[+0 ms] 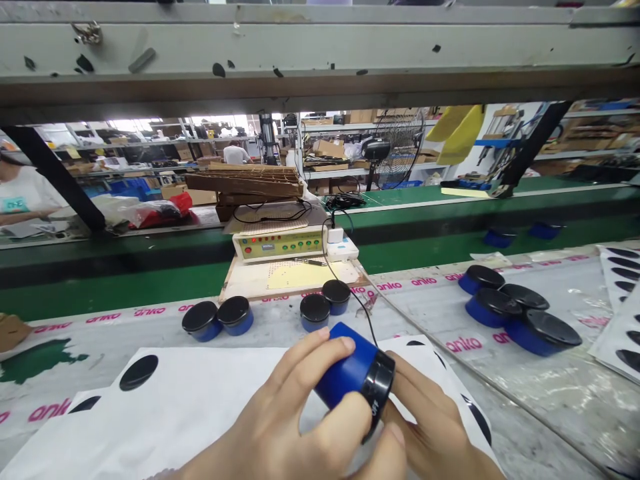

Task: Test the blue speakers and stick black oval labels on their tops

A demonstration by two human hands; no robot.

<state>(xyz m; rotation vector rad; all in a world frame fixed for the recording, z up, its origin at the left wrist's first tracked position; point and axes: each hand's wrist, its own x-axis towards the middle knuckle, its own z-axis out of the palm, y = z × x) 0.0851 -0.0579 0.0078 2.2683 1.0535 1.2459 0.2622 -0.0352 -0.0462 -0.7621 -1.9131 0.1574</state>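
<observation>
A blue cylindrical device (347, 367) with a black end band marked "OFF" is tilted between my hands, just above the work surface. My left hand (300, 417) wraps round its blue body, fingers over the top and thumb low by the black band. From the other side, the fingers of my right hand (435, 417) press against the black end; their tips are partly hidden behind it. Beneath my hands lies a white sheet (200, 400) carrying black round stickers (139, 372). A thin black cable runs down behind the device, and I cannot tell whether it joins it.
Short blue cylinders with black tops stand in pairs at the left (235, 315) and centre (315, 312), with several more (543, 331) at the right. A test box (280, 245) sits behind on a wooden board. A grey cable (490, 387) crosses the right side. An overhead beam (320, 47) spans the top.
</observation>
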